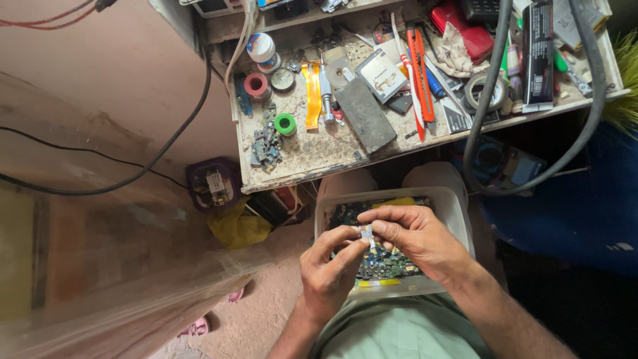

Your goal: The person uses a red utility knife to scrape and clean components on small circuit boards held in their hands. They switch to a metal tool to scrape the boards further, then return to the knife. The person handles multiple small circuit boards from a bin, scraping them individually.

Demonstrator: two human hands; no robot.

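Pinching a small circuit board [366,232] between them, left hand [327,269] and right hand [413,236] hovered over a clear plastic tub [458,206] filled with green circuit boards [389,266], on the lap.

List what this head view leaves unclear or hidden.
- Small silver-and-green circuit part: too small; fingers of the left hand and right hand cover it.
- Clear plastic tub of circuit scraps: contents hidden by the hands.
- Thick black cable: cut off by the top edge.
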